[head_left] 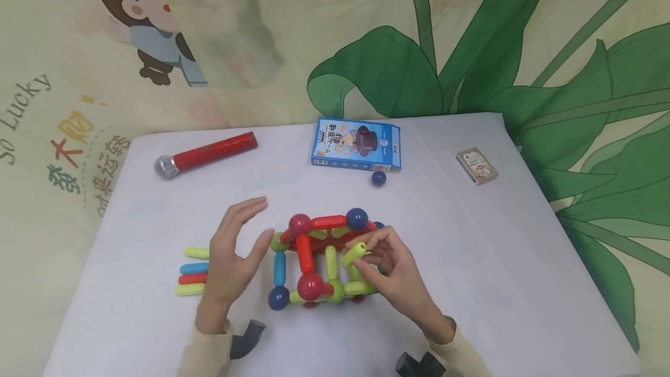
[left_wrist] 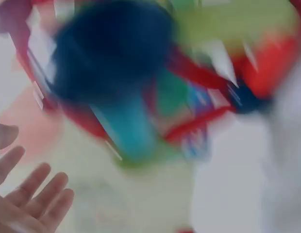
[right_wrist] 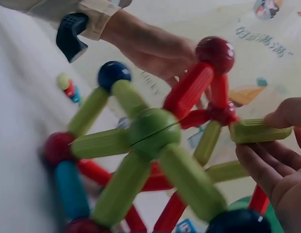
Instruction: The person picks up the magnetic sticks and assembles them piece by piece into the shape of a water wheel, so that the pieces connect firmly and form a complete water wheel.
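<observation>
A frame of coloured rods and balls [head_left: 310, 286] stands on the white table between the two hands. Red, green and blue balls join its red, green and blue rods. The right hand [head_left: 403, 275] pinches a light green rod [right_wrist: 259, 132] between thumb and fingers, over the frame's right side. Beside the frame's left end is the left hand [head_left: 230, 266], fingers spread and holding nothing. Its thumb tip is close to a green ball [head_left: 277, 242]; whether they touch I cannot tell. The left wrist view is blurred, with a dark blue ball [left_wrist: 114, 51] up close.
Several loose rods [head_left: 193, 269] lie left of the left hand, partly hidden by it. Farther back are a red microphone [head_left: 214, 151], a blue box [head_left: 356, 144] and a loose blue ball [head_left: 378, 178]. A small card box [head_left: 477, 165] lies at the right.
</observation>
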`<action>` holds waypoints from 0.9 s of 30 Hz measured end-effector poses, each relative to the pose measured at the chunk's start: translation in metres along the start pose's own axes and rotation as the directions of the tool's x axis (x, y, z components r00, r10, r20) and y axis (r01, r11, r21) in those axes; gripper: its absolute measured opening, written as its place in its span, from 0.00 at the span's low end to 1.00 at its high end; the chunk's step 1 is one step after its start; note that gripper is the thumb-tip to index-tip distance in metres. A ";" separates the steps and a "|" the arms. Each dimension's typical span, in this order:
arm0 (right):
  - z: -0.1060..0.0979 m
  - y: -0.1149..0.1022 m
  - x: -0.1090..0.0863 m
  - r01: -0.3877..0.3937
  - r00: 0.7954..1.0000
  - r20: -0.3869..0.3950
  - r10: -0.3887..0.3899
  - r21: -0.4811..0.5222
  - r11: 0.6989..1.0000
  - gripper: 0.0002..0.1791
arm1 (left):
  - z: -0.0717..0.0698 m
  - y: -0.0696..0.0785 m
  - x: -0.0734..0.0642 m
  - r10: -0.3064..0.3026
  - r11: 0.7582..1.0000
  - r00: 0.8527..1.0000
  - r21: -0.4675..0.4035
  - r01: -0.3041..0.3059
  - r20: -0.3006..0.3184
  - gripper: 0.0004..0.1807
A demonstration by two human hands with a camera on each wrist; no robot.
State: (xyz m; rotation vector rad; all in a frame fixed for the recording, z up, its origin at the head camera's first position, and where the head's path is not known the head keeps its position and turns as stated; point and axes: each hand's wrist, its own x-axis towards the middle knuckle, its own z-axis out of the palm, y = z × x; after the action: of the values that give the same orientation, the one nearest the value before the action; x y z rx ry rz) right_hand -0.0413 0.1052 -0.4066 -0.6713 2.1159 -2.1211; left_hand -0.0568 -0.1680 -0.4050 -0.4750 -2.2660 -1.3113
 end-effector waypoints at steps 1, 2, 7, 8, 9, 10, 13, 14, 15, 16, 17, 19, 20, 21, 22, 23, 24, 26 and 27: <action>0.000 0.002 -0.004 -0.009 1.000 0.023 0.009 -0.021 1.000 0.14 | -0.004 -0.010 -0.004 -0.052 0.999 0.998 0.016 0.052 -0.032 0.26; 0.001 0.003 -0.007 -0.021 0.999 0.044 0.023 -0.045 0.999 0.15 | -0.009 -0.020 -0.007 -0.096 0.995 0.994 0.028 0.098 -0.059 0.26; 0.003 0.005 -0.016 -0.026 0.994 0.103 0.039 -0.123 0.992 0.15 | -0.034 -0.064 -0.032 -0.297 0.943 0.945 0.115 0.313 -0.135 0.20; 0.002 0.005 -0.017 -0.022 0.994 0.106 0.036 -0.132 0.991 0.15 | -0.040 -0.070 -0.036 -0.340 0.920 0.930 0.155 0.359 -0.138 0.20; 0.002 0.005 -0.017 -0.016 0.993 0.112 0.031 -0.134 0.991 0.16 | -0.045 -0.075 -0.040 -0.382 0.893 0.914 0.199 0.404 -0.139 0.20; 0.001 0.004 -0.017 -0.010 0.993 0.118 0.027 -0.137 0.991 0.16 | -0.050 -0.078 -0.044 -0.425 0.856 0.895 0.261 0.447 -0.137 0.20; 0.001 0.003 -0.018 -0.011 0.991 0.128 0.031 -0.155 0.988 0.17 | -0.062 -0.083 -0.052 -0.549 0.735 0.827 0.400 0.547 -0.121 0.21; 0.000 0.003 -0.018 -0.014 0.991 0.129 0.036 -0.165 0.986 0.17 | -0.064 -0.083 -0.054 -0.582 0.700 0.806 0.435 0.566 -0.113 0.22; 0.000 0.002 -0.019 -0.018 0.990 0.132 0.042 -0.178 0.984 0.17 | -0.066 -0.084 -0.056 -0.611 0.668 0.785 0.465 0.581 -0.103 0.23; 0.000 0.002 -0.019 -0.027 0.989 0.136 0.053 -0.191 0.981 0.17 | -0.068 -0.084 -0.057 -0.633 0.643 0.769 0.491 0.587 -0.091 0.24; 0.000 0.002 -0.020 -0.034 0.988 0.140 0.064 -0.206 0.978 0.17 | -0.069 -0.084 -0.059 -0.648 0.627 0.757 0.508 0.590 -0.080 0.26; 0.000 0.001 -0.020 -0.047 0.985 0.150 0.083 -0.229 0.972 0.17 | -0.071 -0.085 -0.060 -0.658 0.610 0.750 0.537 0.582 -0.066 0.28; 0.000 0.001 -0.020 -0.049 0.984 0.155 0.088 -0.239 0.970 0.17 | -0.071 -0.085 -0.061 -0.656 0.609 0.752 0.547 0.574 -0.059 0.28; 0.000 0.000 -0.021 -0.051 0.983 0.160 0.092 -0.246 0.968 0.17 | -0.072 -0.086 -0.061 -0.654 0.610 0.755 0.553 0.567 -0.054 0.29; 0.000 0.000 -0.021 -0.052 0.982 0.163 0.096 -0.251 0.967 0.17 | -0.072 -0.086 -0.061 -0.649 0.612 0.759 0.557 0.561 -0.050 0.29; 0.000 0.000 -0.021 -0.047 0.982 0.165 0.092 -0.256 0.966 0.17 | -0.072 -0.086 -0.061 -0.646 0.615 0.762 0.559 0.556 -0.048 0.30; 0.000 0.000 -0.021 -0.044 0.982 0.166 0.090 -0.260 0.965 0.17 | -0.072 -0.086 -0.061 -0.643 0.619 0.765 0.558 0.553 -0.044 0.30; 0.000 0.001 -0.021 -0.034 0.983 0.163 0.080 -0.266 0.963 0.16 | -0.072 -0.087 -0.061 -0.640 0.628 0.768 0.551 0.550 -0.037 0.31; 0.000 0.001 -0.021 -0.027 0.984 0.163 0.073 -0.267 0.963 0.16 | -0.072 -0.087 -0.061 -0.639 0.636 0.769 0.541 0.551 -0.032 0.31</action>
State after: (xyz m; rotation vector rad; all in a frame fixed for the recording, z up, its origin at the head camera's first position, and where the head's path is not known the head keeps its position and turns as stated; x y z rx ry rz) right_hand -0.0225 0.1127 -0.4130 -0.7839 2.3120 -1.7019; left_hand -0.0350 -0.2762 -0.4697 0.4377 -2.9211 -0.8353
